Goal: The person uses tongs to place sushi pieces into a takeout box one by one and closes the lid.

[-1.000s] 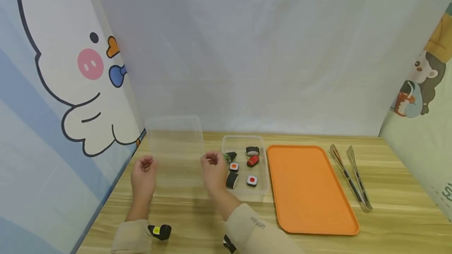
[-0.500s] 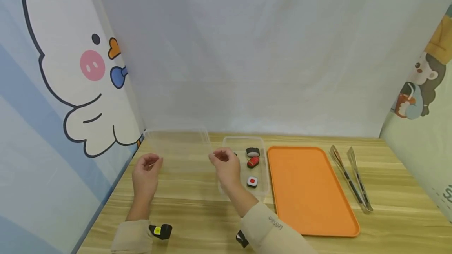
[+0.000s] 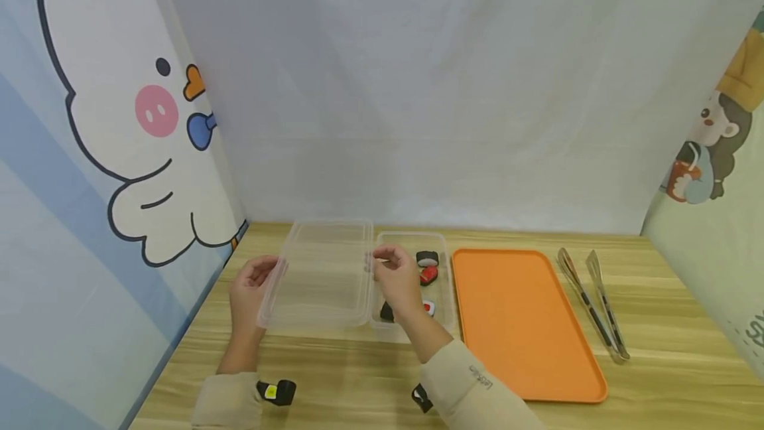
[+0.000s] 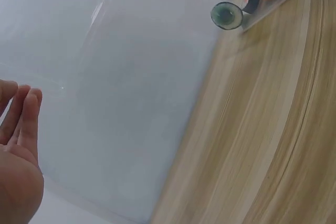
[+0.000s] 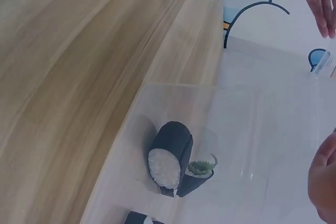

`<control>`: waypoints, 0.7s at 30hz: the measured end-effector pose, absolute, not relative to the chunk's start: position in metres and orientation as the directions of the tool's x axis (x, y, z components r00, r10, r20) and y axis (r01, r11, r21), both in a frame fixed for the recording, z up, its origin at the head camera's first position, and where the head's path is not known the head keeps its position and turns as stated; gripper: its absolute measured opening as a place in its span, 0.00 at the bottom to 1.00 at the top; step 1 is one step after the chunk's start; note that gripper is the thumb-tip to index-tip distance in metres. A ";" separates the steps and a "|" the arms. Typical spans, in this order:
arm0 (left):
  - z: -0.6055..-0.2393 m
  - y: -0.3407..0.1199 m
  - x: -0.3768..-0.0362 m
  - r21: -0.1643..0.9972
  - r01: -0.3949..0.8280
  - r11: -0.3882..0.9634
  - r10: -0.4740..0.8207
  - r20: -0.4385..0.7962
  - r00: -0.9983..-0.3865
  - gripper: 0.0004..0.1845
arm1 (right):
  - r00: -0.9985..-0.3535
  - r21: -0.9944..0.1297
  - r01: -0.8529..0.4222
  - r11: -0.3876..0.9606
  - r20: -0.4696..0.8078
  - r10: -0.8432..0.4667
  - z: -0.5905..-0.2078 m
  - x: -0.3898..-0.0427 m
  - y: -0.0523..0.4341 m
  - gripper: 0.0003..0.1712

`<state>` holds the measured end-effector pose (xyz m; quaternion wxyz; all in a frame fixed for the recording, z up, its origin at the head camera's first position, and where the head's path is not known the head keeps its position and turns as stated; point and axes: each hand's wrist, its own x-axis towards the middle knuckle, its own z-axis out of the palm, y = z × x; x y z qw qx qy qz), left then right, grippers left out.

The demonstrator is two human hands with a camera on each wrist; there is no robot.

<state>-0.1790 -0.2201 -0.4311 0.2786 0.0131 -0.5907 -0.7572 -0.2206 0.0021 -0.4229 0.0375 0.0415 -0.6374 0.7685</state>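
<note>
Clear lid [image 3: 319, 277] held over tabletop [image 3: 656, 377].
Left hand [image 3: 253, 287] and right hand [image 3: 396, 281] pinch its side edges, beside sushi box [image 3: 444, 290].

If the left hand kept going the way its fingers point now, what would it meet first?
Probably nothing new: the left hand already has its fingers at the left edge of the clear lid, pointing right and away. Pushing on means pressing into that lid; how firm the contact is cannot be told.
</note>
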 end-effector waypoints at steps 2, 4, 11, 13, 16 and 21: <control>-0.430 -0.217 -0.179 0.895 0.411 -0.172 -0.434 0.305 -0.848 0.07 | -0.992 -0.968 -0.121 -0.222 0.122 0.008 -0.423 -0.222 0.004 0.06; -0.429 -0.214 -0.179 0.891 0.414 -0.186 -0.428 0.305 -0.851 0.08 | -0.992 -0.955 -0.127 -0.270 0.128 0.015 -0.424 -0.223 0.005 0.05; -0.428 -0.211 -0.178 0.928 0.354 -0.118 -0.409 0.279 -0.869 0.11 | -0.990 -0.930 -0.133 -0.343 0.140 0.005 -0.425 -0.225 0.009 0.05; -0.428 -0.211 -0.179 0.934 0.339 -0.110 -0.401 0.270 -0.875 0.12 | -0.991 -0.930 -0.128 -0.345 0.137 -0.002 -0.424 -0.225 0.011 0.06; -0.428 -0.212 -0.179 0.941 0.320 -0.107 -0.387 0.257 -0.885 0.11 | -0.991 -0.927 -0.118 -0.355 0.132 -0.016 -0.422 -0.225 0.013 0.08; -0.427 -0.212 -0.178 0.941 0.315 -0.128 -0.340 0.256 -0.905 0.08 | -0.993 -0.914 -0.078 -0.399 0.108 -0.053 -0.420 -0.226 0.020 0.09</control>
